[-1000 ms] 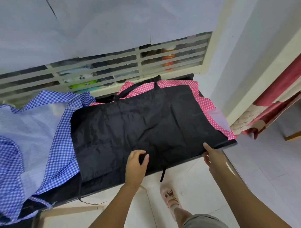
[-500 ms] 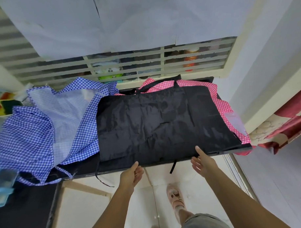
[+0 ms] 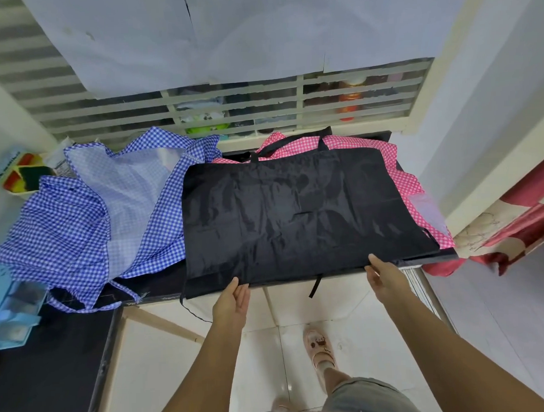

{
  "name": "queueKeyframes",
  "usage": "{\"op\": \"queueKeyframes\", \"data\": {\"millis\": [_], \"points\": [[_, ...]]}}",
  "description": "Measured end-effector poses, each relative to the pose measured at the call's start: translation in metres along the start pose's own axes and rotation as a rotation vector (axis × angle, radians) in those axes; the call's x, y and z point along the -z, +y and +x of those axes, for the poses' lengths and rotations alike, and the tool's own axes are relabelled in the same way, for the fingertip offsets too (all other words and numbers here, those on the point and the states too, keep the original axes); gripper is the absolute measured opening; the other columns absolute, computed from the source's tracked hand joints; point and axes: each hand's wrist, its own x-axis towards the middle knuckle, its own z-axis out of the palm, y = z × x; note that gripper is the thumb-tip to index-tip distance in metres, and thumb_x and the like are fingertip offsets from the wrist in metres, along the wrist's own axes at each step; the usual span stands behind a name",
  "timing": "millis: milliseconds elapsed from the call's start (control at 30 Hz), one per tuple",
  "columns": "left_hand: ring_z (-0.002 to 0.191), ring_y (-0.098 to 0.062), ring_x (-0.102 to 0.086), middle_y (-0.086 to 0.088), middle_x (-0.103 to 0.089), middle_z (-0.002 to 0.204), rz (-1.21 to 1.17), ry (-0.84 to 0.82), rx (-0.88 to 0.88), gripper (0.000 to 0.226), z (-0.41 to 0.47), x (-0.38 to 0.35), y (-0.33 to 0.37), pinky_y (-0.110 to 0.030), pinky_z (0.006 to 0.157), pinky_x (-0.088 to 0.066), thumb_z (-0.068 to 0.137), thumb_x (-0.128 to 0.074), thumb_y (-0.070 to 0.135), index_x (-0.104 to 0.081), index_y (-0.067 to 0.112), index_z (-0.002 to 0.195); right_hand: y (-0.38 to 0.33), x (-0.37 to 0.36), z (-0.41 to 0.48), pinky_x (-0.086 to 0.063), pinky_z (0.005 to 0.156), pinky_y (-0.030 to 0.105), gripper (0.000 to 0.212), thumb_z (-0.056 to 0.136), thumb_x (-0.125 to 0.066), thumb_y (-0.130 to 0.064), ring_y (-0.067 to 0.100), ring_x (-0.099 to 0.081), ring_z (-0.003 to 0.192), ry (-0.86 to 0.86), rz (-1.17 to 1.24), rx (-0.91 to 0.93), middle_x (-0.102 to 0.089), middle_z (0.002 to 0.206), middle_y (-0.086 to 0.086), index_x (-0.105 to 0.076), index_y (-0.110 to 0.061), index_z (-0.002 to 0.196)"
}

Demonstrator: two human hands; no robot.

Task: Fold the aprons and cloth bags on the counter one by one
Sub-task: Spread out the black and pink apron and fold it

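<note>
Reaching left hand [image 3: 234, 302]: the forearm rises from the bottom of my view. The fingers are straight and close together, the palm is turned to the right, and the tips sit at the near hem of the black cloth [image 3: 296, 220]. I see nothing clamped in it.
Right hand [image 3: 386, 279]: the forearm comes in from the lower right. The thumb points up and touches the same hem near its right corner. The other fingers are loosely extended below the bench [image 3: 433, 257] edge and grip nothing I can make out.
Black cloth: spread flat on the bench, with its near hem along the front edge. I cannot tell whether it is an apron or a bag.
Loop strap [image 3: 290, 141]: at the cloth's far side.
Tie [image 3: 315, 283]: dangles over the bench edge, between my view of the two hands.
Pink checked apron [image 3: 408, 182]: lies under the black cloth, showing along its far and right sides.
Blue checked apron [image 3: 65, 225]: crumpled on the bench just left of the black cloth, touching it.
Foot in a pink slipper [image 3: 320, 349]: on the tiled floor, between the forearms.
</note>
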Motion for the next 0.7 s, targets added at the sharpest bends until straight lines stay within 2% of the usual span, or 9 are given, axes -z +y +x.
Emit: {"op": "queueKeyframes", "data": {"millis": [100, 167, 233, 333, 400, 467, 567, 633, 700], "points": [[0.049, -0.008, -0.052, -0.001, -0.052, 0.051, -0.068, -0.02, -0.012, 0.016, 0.008, 0.01, 0.007, -0.027, 0.09, -0.05, 0.092, -0.062, 0.011, -0.055, 0.007, 0.078, -0.013, 0.013, 0.001, -0.051, 0.053, 0.014, 0.017, 0.086, -0.07, -0.022, 0.005, -0.061, 0.063, -0.018, 0.074, 0.008, -0.064, 0.073, 0.0, -0.059, -0.009, 0.087], [0.037, -0.009, -0.036, 0.001, -0.036, 0.047, -0.115, -0.051, -0.022, 0.027, 0.012, 0.016, 0.015, -0.025, 0.081, -0.052, 0.094, -0.06, 0.019, -0.048, 0.012, 0.07, -0.023, 0.015, 0.003, -0.05, 0.049, 0.014, 0.02, 0.086, -0.07, -0.027, 0.003, -0.062, 0.05, -0.045, 0.099, 0.01, -0.065, 0.058, -0.002, -0.06, -0.009, 0.089], [0.033, -0.009, -0.033, 0.001, -0.035, 0.045, -0.104, -0.05, -0.039, 0.033, 0.013, 0.017, 0.023, -0.022, 0.068, -0.052, 0.096, -0.057, 0.026, -0.045, 0.013, 0.068, -0.03, 0.014, 0.005, -0.049, 0.045, 0.012, 0.021, 0.088, -0.068, -0.027, 0.001, -0.056, 0.04, -0.039, 0.063, 0.021, -0.058, 0.046, -0.004, -0.057, -0.011, 0.08], [0.04, -0.006, -0.049, 0.004, -0.05, 0.048, -0.015, 0.1, -0.146, 0.03, 0.008, 0.012, 0.028, -0.018, 0.048, -0.05, 0.095, -0.055, 0.023, -0.046, 0.014, 0.068, -0.036, 0.015, 0.002, -0.043, 0.04, 0.013, 0.017, 0.092, -0.061, -0.016, 0.002, -0.052, 0.037, -0.043, 0.087, 0.08, -0.053, 0.041, -0.007, -0.054, -0.013, 0.077], [0.051, -0.008, -0.05, 0.002, -0.05, 0.059, 0.009, 0.239, -0.262, 0.026, -0.005, 0.008, 0.028, -0.02, 0.05, -0.047, 0.091, -0.054, 0.019, -0.048, 0.013, 0.067, -0.036, 0.02, -0.007, -0.043, 0.041, 0.015, 0.018, 0.09, -0.058, -0.01, 0.004, -0.05, 0.038, -0.027, 0.149, 0.15, -0.051, 0.041, -0.007, -0.05, -0.014, 0.074], [0.052, -0.009, -0.048, 0.001, -0.048, 0.062, -0.047, 0.307, -0.343, 0.023, -0.019, 0.01, 0.029, -0.02, 0.053, -0.047, 0.089, -0.053, 0.019, -0.048, 0.013, 0.067, -0.035, 0.027, -0.022, -0.044, 0.044, 0.015, 0.025, 0.089, -0.057, -0.009, 0.004, -0.046, 0.037, 0.004, 0.217, 0.224, -0.046, 0.04, -0.009, -0.045, -0.016, 0.068], [0.048, -0.008, -0.05, 0.003, -0.049, 0.057, -0.14, 0.275, -0.402, 0.027, -0.037, 0.012, 0.038, -0.018, 0.052, -0.05, 0.089, -0.052, 0.02, -0.045, 0.015, 0.064, -0.04, 0.032, -0.046, -0.049, 0.05, 0.014, 0.025, 0.09, -0.057, -0.009, 0.003, -0.046, 0.041, 0.063, 0.275, 0.314, -0.044, 0.04, -0.011, -0.048, -0.015, 0.067], [0.044, -0.005, -0.052, 0.007, -0.052, 0.048, -0.142, 0.239, -0.449, 0.029, -0.046, 0.007, 0.049, -0.017, 0.052, -0.051, 0.09, -0.052, 0.021, -0.045, 0.016, 0.063, -0.048, 0.031, -0.058, -0.048, 0.05, 0.013, 0.026, 0.09, -0.057, -0.01, 0.002, -0.047, 0.04, 0.086, 0.285, 0.352, -0.045, 0.039, -0.011, -0.049, -0.014, 0.066], [0.047, -0.006, -0.054, 0.007, -0.053, 0.05, -0.144, 0.208, -0.49, 0.03, -0.05, -0.001, 0.061, -0.018, 0.054, -0.052, 0.092, -0.051, 0.02, -0.045, 0.016, 0.063, -0.059, 0.023, -0.068, -0.047, 0.048, 0.013, 0.029, 0.092, -0.055, -0.011, 0.002, -0.047, 0.036, 0.076, 0.269, 0.398, -0.046, 0.038, -0.011, -0.049, -0.014, 0.064]]}}
